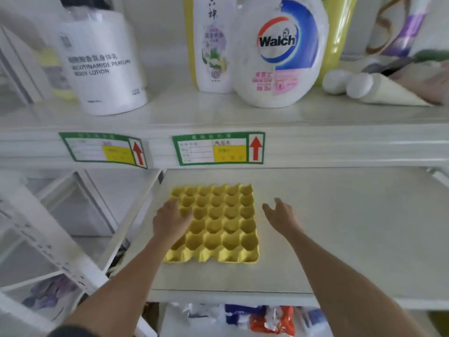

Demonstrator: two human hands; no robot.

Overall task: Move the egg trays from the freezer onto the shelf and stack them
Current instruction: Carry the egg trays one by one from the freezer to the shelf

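A yellow egg tray (220, 222) lies flat on the white middle shelf (340, 227), left of centre, with its cups empty. My left hand (171, 221) rests on the tray's left edge, fingers spread over the cups, gripping nothing. My right hand (281, 216) hovers just right of the tray, fingers apart, not touching it. The freezer is not in view.
The upper shelf (218, 117) carries a body lotion bottle (102, 66), a tall white bottle (213, 45), a Walch detergent bottle (279, 52) and two white tubes (359, 87). Green labels (218, 148) sit on its front edge. Coloured packets (262, 317) lie below. A white rack (60, 227) stands at left.
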